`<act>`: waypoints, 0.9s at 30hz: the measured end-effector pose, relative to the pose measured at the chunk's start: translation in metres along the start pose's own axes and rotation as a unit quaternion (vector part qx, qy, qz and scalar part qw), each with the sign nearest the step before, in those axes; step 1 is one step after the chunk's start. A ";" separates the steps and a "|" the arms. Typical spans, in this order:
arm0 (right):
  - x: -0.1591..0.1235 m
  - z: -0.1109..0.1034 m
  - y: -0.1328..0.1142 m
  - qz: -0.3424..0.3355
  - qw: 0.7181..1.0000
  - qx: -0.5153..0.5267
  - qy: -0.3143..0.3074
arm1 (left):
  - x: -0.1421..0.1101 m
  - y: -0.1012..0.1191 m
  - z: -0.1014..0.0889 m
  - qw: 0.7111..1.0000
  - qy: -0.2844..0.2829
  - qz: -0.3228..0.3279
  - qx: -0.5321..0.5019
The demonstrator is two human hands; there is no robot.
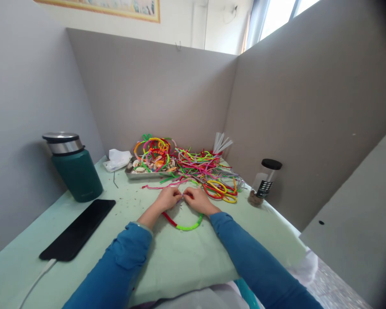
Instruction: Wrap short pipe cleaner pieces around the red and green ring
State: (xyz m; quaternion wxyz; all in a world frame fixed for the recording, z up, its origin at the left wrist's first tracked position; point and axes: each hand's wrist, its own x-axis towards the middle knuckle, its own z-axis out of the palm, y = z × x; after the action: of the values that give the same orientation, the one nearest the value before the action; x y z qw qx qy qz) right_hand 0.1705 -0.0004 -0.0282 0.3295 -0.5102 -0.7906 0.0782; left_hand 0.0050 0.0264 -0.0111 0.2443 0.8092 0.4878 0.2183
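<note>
My left hand [169, 198] and my right hand [196, 199] are close together over the middle of the table, fingertips pinched almost tip to tip. Below them curves a ring-like band [187, 228] wrapped in fuzzy pipe cleaner, red on the left, lime along the bottom, green on the right. Its two sides run up under my hands. A small purplish bit shows at my left fingertips; the exact spot pinched is mostly hidden. Just beyond my right hand lie red and yellow pipe-cleaner loops [223, 191].
Behind lies a tangled heap of pipe cleaners [199, 162], beside a metal tray [148, 175] holding shells and colourful rings. A green bottle [78, 171], a charging black phone [79, 231] and white tissue [118, 159] are left. A lidded jar [264, 182] stands right. Grey partitions [154, 90] enclose the table.
</note>
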 end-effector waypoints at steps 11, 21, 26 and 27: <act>0.001 0.000 0.000 0.000 1.000 0.005 -0.004 | 0.002 -0.002 0.001 1.000 0.000 0.001 0.010; 0.001 0.000 0.001 -0.001 1.000 -0.002 -0.006 | 0.001 -0.003 0.002 1.000 -0.003 0.002 0.009; 0.001 -0.001 -0.002 0.006 1.000 -0.001 -0.011 | 0.001 -0.002 0.002 1.000 -0.006 -0.005 0.007; 0.001 -0.002 -0.002 0.007 1.000 -0.001 -0.012 | 0.001 -0.002 0.002 1.000 -0.004 -0.004 0.008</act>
State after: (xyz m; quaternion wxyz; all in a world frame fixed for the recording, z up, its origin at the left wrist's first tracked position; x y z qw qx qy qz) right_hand 0.1696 -0.0008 -0.0256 0.3193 -0.5148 -0.7910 0.0859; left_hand 0.0052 0.0282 -0.0137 0.2409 0.8100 0.4919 0.2097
